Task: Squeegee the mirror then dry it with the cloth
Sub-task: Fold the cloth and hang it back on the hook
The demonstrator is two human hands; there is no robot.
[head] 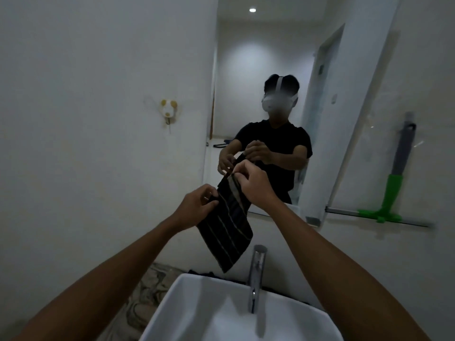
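A dark cloth (227,230) with thin pale stripes hangs in front of the mirror (270,57), above the sink. My left hand (197,205) pinches its left edge. My right hand (251,180) pinches its upper corner, higher and closer to the glass. Both hands are shut on the cloth, which is stretched between them and droops toward the tap. The squeegee (391,193), with a green head and grey handle, hangs on the wall to the right of the mirror, its blade resting level. The mirror reflects a person holding the cloth.
A white basin (187,306) sits below with a chrome tap (256,274) at its back edge. A small wall hook (168,110) is on the left wall. A marbled countertop (145,286) lies left of the basin. A dark item (200,272) lies behind the basin.
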